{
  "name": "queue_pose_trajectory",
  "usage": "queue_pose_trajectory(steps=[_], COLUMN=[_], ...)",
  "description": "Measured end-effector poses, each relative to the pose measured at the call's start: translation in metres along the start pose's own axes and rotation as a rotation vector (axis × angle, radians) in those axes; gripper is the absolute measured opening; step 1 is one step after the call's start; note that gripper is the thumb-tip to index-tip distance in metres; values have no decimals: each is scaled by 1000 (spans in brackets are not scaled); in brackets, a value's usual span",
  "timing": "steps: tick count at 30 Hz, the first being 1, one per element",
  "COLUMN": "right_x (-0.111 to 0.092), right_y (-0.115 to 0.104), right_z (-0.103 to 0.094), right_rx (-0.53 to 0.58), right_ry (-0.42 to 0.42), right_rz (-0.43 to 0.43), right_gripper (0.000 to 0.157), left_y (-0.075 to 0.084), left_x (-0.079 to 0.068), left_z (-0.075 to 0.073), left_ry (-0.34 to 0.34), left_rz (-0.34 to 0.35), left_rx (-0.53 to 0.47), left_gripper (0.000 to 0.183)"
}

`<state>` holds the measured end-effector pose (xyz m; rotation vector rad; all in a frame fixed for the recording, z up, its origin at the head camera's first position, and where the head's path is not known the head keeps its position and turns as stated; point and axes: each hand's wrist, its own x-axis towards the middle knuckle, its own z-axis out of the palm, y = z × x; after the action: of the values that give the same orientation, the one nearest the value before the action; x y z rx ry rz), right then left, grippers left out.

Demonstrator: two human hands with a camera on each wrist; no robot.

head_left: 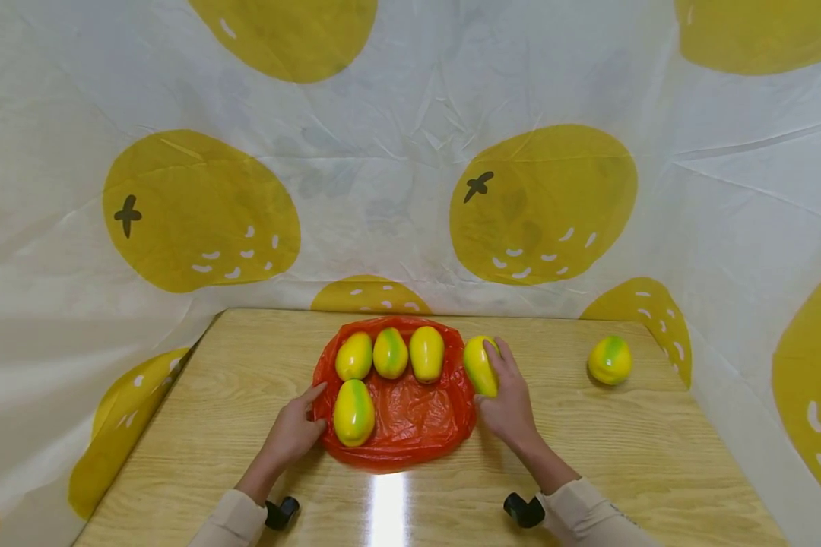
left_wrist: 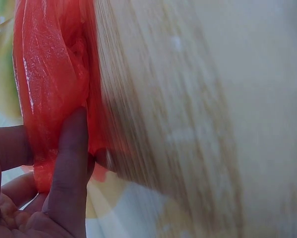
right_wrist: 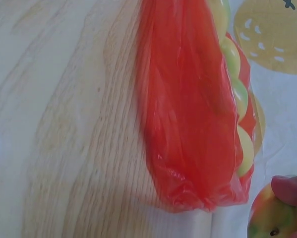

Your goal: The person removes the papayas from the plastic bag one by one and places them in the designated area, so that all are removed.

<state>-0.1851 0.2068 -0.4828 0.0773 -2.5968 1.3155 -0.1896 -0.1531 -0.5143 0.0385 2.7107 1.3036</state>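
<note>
A red plastic bag (head_left: 417, 448) lies spread with its mouth up on the table, and several yellow-green mangoes (head_left: 353, 414) sit inside it. My left hand (head_left: 294, 429) holds the bag's left rim. In the left wrist view, the fingers (left_wrist: 71, 153) lie on both sides of the red plastic (left_wrist: 51, 74). Just off the bag's right rim, my right hand (head_left: 509, 403) grips another mango (head_left: 479, 365). In the right wrist view only the thumb (right_wrist: 289, 190) and part of that mango (right_wrist: 267, 213) show, at the lower right corner.
One more mango (head_left: 610, 360) lies at the right of the wooden table (head_left: 657, 456). Fruit-printed white cloth (head_left: 383, 190) hangs behind the table and along both sides. Black wrist pieces (head_left: 523, 510) sit by both cuffs.
</note>
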Motion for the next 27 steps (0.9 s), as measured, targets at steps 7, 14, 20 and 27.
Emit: queue_pose_trajectory(steps=[7, 14, 20, 27], right_x=[6, 12, 14, 17], right_y=[5, 11, 19, 26], right_z=[-8, -14, -17, -22], right_rx=[-21, -58, -74, -87], right_ry=[15, 54, 73, 86], right_rz=[15, -10, 7, 23], right_gripper=[91, 90, 90, 90], left_y=[0, -2, -2, -2], left_x=[-1, 1, 1, 0], left_z=[-1, 0, 0, 0], left_ry=[17, 27, 14, 1], left_rz=[6, -11, -20, -30], left_rx=[-28, -36, -39, -61], left_gripper=[70, 69, 70, 69])
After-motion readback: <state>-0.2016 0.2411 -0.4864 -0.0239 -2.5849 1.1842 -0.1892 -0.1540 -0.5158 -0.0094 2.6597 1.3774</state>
